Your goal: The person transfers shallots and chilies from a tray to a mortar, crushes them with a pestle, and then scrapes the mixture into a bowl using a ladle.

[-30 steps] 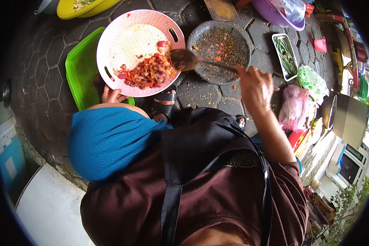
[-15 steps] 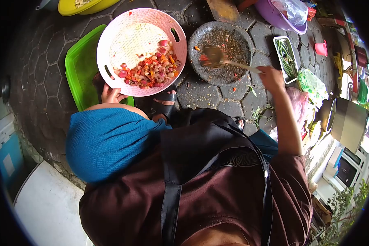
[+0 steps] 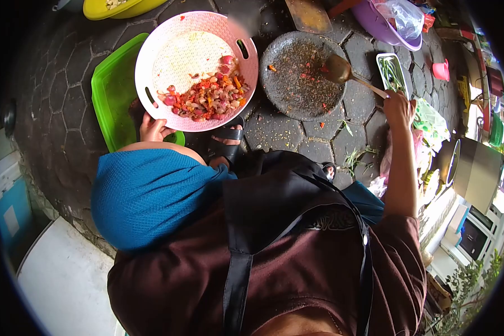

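Note:
My left hand (image 3: 153,129) grips the lower left rim of a round pink basket (image 3: 145,64), its fingers at the edge. Chopped red chillies and shallots (image 3: 211,96) lie in the basket's lower right part. In my right hand (image 3: 399,110) is the handle of a metal ladle (image 3: 339,70), whose bowl hangs over the right side of a round stone mortar (image 3: 297,101). Ground seasoning and bits of red and orange are spread over the mortar's surface.
A green tray (image 3: 106,112) lies partly under the basket. Beyond are a yellow basin (image 3: 123,10), a board (image 3: 307,15) and a purple basin (image 3: 375,28). Right of the mortar are a white tray (image 3: 393,73) of green vegetables, a pink scoop (image 3: 441,69) and plastic bags (image 3: 430,124).
My right hand has moved right with the ladle, whose bowl has shifted from the mortar's middle to its right side. My left hand keeps its hold on the basket.

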